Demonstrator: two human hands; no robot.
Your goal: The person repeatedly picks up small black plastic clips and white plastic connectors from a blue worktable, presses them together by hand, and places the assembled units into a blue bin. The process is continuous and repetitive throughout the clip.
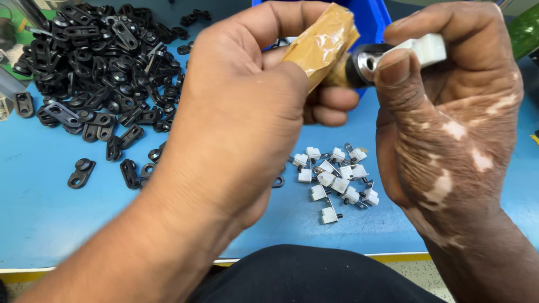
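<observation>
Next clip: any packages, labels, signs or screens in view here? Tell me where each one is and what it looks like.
Wrapped tool handle: top centre, gripped in the left hand; tan, crinkled tape or film wrap, glossy.
Blue bin: top centre behind the hands, on the blue table; plain plastic wall, no label showing.
Labels, signs, screens: none visible.

Bare left hand [236, 112], bare right hand [449, 129], both forearms unsleeved.
</observation>
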